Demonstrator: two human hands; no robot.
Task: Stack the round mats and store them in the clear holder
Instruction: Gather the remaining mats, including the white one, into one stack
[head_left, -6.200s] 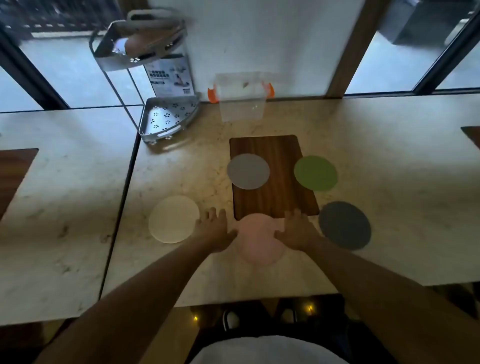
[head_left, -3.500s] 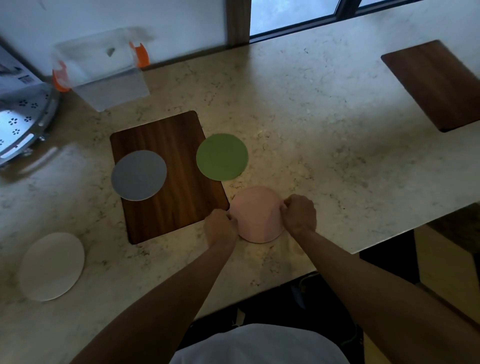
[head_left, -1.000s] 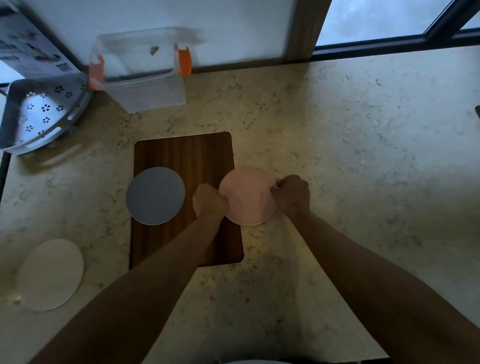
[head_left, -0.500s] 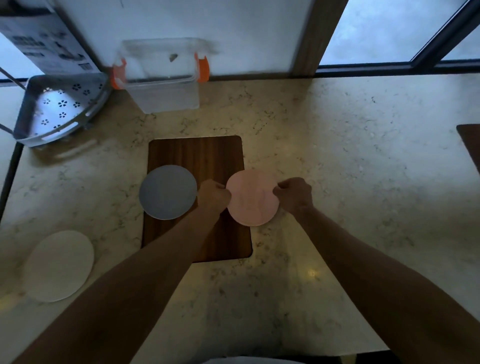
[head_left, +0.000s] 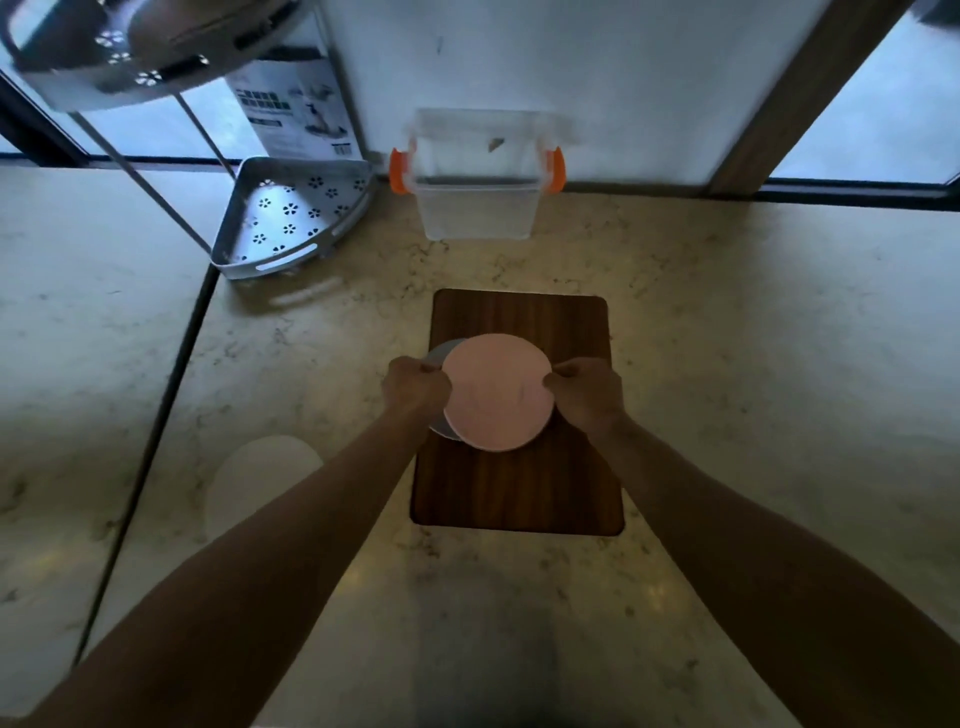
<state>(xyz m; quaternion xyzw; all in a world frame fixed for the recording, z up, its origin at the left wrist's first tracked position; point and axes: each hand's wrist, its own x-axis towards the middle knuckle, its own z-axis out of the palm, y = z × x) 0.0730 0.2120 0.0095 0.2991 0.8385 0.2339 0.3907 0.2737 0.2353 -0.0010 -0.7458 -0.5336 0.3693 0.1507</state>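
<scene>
I hold a stack of round mats with the pink mat on top, over the dark wooden board. My left hand pinches its left edge and my right hand pinches its right edge. A grey mat peeks out from under the pink one on the left; most of it is hidden. A white mat lies alone on the counter at the left, partly behind my left forearm. The clear holder with orange clips stands open at the back against the wall.
A metal corner shelf rack stands at the back left, its upper tier overhanging, with a printed box behind it. A dark seam divides the marble counter on the left.
The pink-topped stack has moved left over the grey mat, which lay apart on the board half a second ago. Both hands kept their grip.
</scene>
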